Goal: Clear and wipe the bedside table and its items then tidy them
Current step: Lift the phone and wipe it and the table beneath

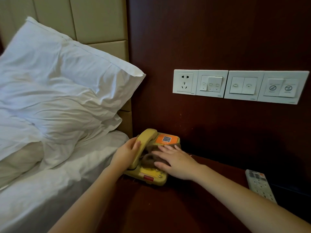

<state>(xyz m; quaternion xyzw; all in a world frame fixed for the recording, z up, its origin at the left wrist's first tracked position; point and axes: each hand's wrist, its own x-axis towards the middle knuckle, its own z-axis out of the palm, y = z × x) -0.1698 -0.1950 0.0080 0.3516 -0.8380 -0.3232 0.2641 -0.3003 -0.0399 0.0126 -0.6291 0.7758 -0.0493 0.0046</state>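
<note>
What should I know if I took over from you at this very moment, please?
Left hand grips the handset of the yellow telephone. Right hand lies flat, fingers straight, pressing the brown cloth onto it.
The telephone stands on the bedside table by the bed; the remote lies at the table's right edge.
Done: telephone wipe under way. Left: likely the remote, the table top, then tidying.

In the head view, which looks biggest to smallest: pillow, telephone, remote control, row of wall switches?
1. pillow
2. row of wall switches
3. telephone, partly covered, so its place below the switches is unsure
4. remote control
</note>
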